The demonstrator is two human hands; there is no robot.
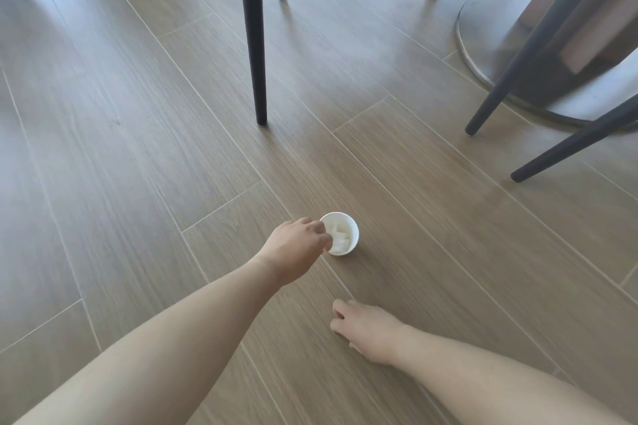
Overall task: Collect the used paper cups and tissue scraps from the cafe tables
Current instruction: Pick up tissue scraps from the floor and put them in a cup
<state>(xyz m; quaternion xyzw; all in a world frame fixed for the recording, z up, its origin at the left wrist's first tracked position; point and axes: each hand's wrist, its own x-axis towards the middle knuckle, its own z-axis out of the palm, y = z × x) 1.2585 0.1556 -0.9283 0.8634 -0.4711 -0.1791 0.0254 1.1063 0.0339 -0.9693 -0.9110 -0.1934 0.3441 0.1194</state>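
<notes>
Nearest the camera, the right hand (369, 329) hangs low over the wood floor (138, 148) with fingers loosely curled and nothing in its grip. Just beyond it, the left hand (293, 245) has its fingertips bunched at the near-left rim of the cup (341, 235), which stands upright on the floor with tissue (340, 238) inside; whether that grip pinches the rim or the tissue I cannot tell. Farther off stand dark chair legs (257, 45) and a round table base (483, 41).

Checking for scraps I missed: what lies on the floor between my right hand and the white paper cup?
Nothing: in the head view, only bare wood-look floor separates the right hand from the white paper cup.
</notes>
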